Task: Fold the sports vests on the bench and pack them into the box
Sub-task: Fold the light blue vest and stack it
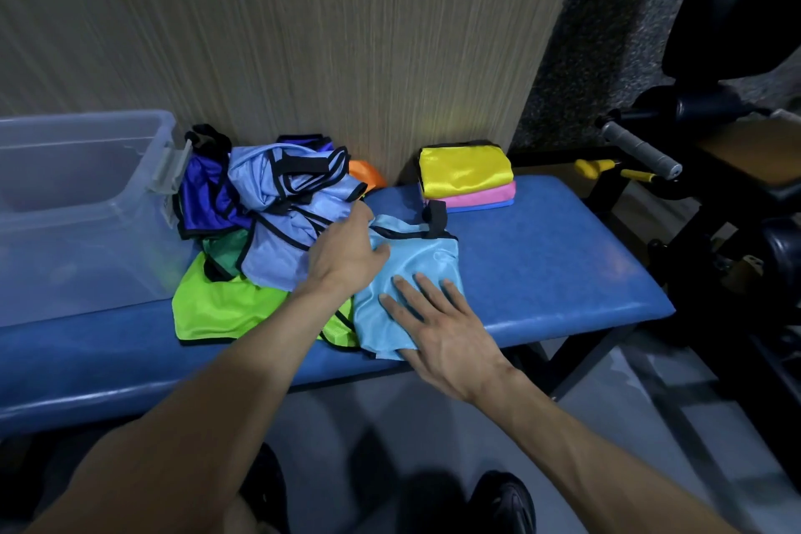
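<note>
Black shoes point(505, 503) on the floor at bottom edge, both forearms reaching up from there. Right hand point(437, 330) lies flat on the light-blue vest point(407, 273), fingers point(427, 286) straight and spread, palm over the vest's near edge; pressing, not gripping. Left hand point(346, 251) sits at the vest's upper left corner, thumb on the cloth, other fingers curled out of sight under the fabric edge, looks like a pinch on that corner. Vest is partly folded, black trim and strap at its far end, lying mid-worktop point(563, 256) on the blue pad. Just left: unfolded heap, with a lime-green vest point(221, 308) at the bottom, pale lavender vest point(294, 204) on top, dark purple one point(203, 199) behind, orange bit point(366, 173) at the back. Far right of the pad: folded stack point(466, 178), yellow over pink over blue. Clear plastic box point(82, 204) at the left end, touching the heap; can't see any vests inside.
</note>
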The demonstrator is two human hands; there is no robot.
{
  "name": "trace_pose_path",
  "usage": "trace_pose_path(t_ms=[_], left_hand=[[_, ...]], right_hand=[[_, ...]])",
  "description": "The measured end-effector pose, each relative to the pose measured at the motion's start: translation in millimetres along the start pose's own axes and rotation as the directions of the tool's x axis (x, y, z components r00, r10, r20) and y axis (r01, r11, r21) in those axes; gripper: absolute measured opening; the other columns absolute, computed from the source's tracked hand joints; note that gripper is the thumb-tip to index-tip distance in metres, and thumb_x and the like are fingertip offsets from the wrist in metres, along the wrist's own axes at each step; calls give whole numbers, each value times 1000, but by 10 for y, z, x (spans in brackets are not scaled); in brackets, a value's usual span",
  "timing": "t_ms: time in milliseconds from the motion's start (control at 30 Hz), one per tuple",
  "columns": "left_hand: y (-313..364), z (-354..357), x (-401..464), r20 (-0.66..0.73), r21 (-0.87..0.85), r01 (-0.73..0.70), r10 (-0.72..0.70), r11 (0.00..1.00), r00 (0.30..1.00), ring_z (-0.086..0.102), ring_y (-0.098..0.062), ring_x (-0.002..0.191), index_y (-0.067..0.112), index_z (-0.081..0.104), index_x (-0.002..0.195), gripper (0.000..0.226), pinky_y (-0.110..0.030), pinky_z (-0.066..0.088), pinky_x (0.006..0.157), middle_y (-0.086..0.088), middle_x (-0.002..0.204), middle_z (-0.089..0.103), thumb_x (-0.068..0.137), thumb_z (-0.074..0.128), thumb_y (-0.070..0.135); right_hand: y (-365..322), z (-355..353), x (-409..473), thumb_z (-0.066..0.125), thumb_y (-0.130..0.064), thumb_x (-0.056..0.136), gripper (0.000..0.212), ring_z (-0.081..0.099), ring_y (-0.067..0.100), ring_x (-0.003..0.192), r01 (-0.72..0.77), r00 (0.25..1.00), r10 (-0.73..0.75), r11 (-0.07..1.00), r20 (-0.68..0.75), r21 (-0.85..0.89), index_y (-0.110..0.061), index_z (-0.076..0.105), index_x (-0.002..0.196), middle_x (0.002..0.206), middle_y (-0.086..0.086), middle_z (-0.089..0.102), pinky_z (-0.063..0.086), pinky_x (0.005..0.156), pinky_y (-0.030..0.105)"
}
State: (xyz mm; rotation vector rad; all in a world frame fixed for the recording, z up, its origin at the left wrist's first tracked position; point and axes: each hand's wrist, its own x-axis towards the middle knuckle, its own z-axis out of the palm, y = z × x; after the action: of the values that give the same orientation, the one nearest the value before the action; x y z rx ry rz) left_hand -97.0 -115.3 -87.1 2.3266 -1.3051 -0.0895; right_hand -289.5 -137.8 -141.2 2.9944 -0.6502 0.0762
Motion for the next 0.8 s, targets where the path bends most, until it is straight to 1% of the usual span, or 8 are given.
trace_pose_path(t_ms=[133, 267, 333, 400, 500, 567, 667, 800], left_hand=[[112, 41, -37, -48, -66, -154, 151, 986, 987, 64, -36, 92, 21, 41, 136, 47, -43, 50, 70, -6, 87, 64, 94, 62, 24], [449, 11, 41, -53, -396, -155, 146, 905, 988, 61, -27, 107, 33, 51, 126, 44, -46, 51, 90, 2, 110, 67, 87, 68, 23], [608, -28, 105, 20, -685, -36, 68, 727, 997, 65, -25, 103, 40, 57, 112, 39, -44, 53, 92, 2, 109, 68, 78, 70, 26], [634, -10, 155, 84, -820, 98, -50, 564, 995, 68, -25, 99, 38, 61, 105, 34, -41, 55, 89, -4, 108, 69, 77, 73, 22], [410, 124, 147, 293, -832, 365, -228, 417, 929, 70, -30, 89, 17, 65, 111, 27, -42, 58, 82, -18, 111, 70, 87, 71, 6], [227, 218, 119, 426, -799, 491, -249, 347, 869, 72, -37, 88, 0, 66, 113, 26, -49, 59, 81, -29, 111, 70, 87, 68, 2], [133, 255, 130, 458, -779, 524, -256, 346, 851, 73, -40, 94, 4, 67, 113, 40, -58, 59, 85, -26, 108, 72, 75, 73, 12], [193, 182, 76, 352, -729, 443, -270, 521, 896, 69, -28, 94, 18, 61, 115, 32, -43, 59, 87, -7, 101, 69, 85, 72, 12]], right_hand=[[29, 1, -33, 33, -53, 92, 73, 32, 35, 149, -1, 1000, 2, 999, -29, 32, -24, 30, 158, 163, 5, 33, 32, 117, 58], [105, -123, -155, 40, -50, 95, 71, 28, 33, 151, -5, 990, 15, 997, -139, 72, -26, 25, 160, 166, 3, 28, 28, 119, 60], [146, -231, -237, 41, -52, 99, 69, 21, 29, 154, -3, 972, 30, 994, -235, 112, -29, 22, 161, 168, 0, 21, 20, 122, 58], [201, -331, -309, 41, -58, 100, 71, 15, 25, 156, -17, 954, 62, 988, -295, 152, -30, 20, 162, 170, -4, 15, 15, 124, 57], [299, -368, -357, 42, -66, 97, 77, 11, 23, 157, -67, 950, 122, 979, -287, 194, -32, 20, 161, 170, -6, 11, 15, 122, 59], [336, -333, -360, 42, -73, 92, 84, 7, 25, 157, -90, 968, 134, 975, -214, 202, -34, 15, 162, 171, -7, 6, 13, 122, 61], [314, -246, -355, 45, -81, 85, 98, -3, 25, 157, -62, 994, 76, 983, -74, 172, -37, 4, 162, 171, -9, -4, 7, 122, 64], [247, -148, -345, 57, -74, 83, 106, -7, 27, 157, -9, 999, 4, 992, 42, 123, -41, -8, 160, 170, -9, -9, -1, 124, 60]])
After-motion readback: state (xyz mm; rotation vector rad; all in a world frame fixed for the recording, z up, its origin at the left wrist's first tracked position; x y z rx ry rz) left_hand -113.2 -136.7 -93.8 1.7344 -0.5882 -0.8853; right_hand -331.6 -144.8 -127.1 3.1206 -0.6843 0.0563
